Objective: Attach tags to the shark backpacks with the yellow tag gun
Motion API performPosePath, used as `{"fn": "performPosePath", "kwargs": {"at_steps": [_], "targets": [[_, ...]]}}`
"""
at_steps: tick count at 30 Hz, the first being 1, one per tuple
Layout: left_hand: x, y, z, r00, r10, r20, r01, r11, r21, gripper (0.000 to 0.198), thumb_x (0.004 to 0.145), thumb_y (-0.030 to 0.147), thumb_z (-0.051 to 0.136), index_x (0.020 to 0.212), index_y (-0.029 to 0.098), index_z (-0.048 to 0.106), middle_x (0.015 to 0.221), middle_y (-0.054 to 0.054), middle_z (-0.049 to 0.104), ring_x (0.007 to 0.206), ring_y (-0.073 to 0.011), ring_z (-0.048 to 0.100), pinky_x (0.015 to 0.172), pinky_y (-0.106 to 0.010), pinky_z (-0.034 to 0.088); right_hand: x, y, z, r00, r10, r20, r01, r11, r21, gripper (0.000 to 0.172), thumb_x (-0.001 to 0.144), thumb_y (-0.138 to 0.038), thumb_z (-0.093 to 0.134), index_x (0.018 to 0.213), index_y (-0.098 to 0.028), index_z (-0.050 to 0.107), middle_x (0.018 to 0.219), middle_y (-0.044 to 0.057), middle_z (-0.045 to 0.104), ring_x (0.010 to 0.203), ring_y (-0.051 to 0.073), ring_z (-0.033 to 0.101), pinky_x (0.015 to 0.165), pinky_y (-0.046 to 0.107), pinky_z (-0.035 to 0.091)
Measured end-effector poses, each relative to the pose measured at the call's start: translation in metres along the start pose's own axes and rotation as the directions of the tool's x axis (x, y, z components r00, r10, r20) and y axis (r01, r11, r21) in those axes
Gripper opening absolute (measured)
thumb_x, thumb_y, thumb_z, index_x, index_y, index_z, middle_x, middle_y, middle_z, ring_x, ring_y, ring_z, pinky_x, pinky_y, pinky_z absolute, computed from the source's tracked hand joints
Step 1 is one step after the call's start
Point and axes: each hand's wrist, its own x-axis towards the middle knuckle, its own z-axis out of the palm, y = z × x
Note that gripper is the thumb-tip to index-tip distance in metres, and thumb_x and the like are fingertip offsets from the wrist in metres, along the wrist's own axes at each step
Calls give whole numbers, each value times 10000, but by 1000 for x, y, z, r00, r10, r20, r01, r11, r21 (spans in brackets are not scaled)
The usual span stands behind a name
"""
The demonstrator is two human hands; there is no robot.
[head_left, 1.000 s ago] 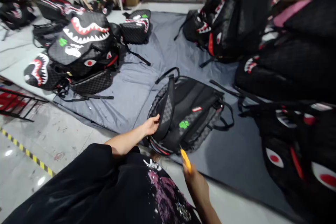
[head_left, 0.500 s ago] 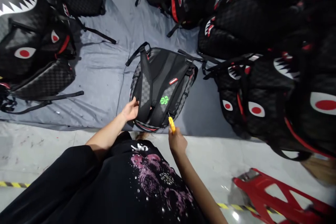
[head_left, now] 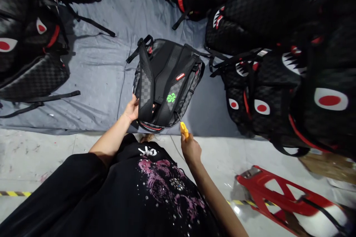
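A black and grey checkered backpack [head_left: 162, 70] lies with its straps up on the grey cloth, its bottom towards me. One strap bears a green print and a small red and white patch. My left hand [head_left: 132, 109] grips the left shoulder strap near its lower end; its fingers pass beneath, with a fingertip showing past the strap's inner edge. My right hand [head_left: 191, 149] is closed around a yellow-handled tool with a thin metal tip [head_left: 184, 129]. That tip points at the lower end of the right strap; whether it touches is too small to tell.
Black backpacks with shark-mouth and eye prints are heaped at the right [head_left: 267, 81], at the left [head_left: 30, 70] and at the back. Grey cloth [head_left: 94, 59] covers the work surface. A red plastic stool [head_left: 267, 189] stands on the floor at lower right.
The view has shifted, so the bags appear higher and further left. My right hand and the yellow-handled tool have drawn slightly away from the strap. My left hand keeps its hold.
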Motion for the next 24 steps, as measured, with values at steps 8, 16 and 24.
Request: {"fn": "performPosePath", "kwargs": {"at_steps": [8, 16, 24], "targets": [[-1, -4, 3, 999, -43, -14, 44, 996, 73, 862, 856, 778, 342, 1272, 60, 574, 1096, -205, 720, 1097, -344, 668, 1022, -576, 466, 7, -5, -3, 1000, 11, 2, -11, 994, 106, 384, 1022, -440, 360, 1114, -140, 581, 930, 152, 730, 838, 251, 695, 618, 281, 344], [-2, -4, 13, 1000, 6, -3, -5, 997, 80, 860, 869, 776, 291, 1274, 74, 578, 1097, -198, 720, 1121, -339, 657, 1021, -581, 464, -27, 21, -4, 996, -84, -10, 84, 977, 198, 327, 1020, -373, 384, 1063, -129, 597, 824, 132, 720, 722, 218, 664, 576, 269, 283], [1, -6, 14, 998, -22, 55, 18, 997, 75, 723, 918, 676, 356, 1300, 98, 563, 1082, -188, 730, 1079, -323, 681, 1003, -585, 471, -85, 22, 28, 981, -102, 165, 86, 991, 103, 273, 1012, -396, 413, 1009, -181, 580, 788, 88, 728, 699, 206, 683, 550, 259, 280]]}}
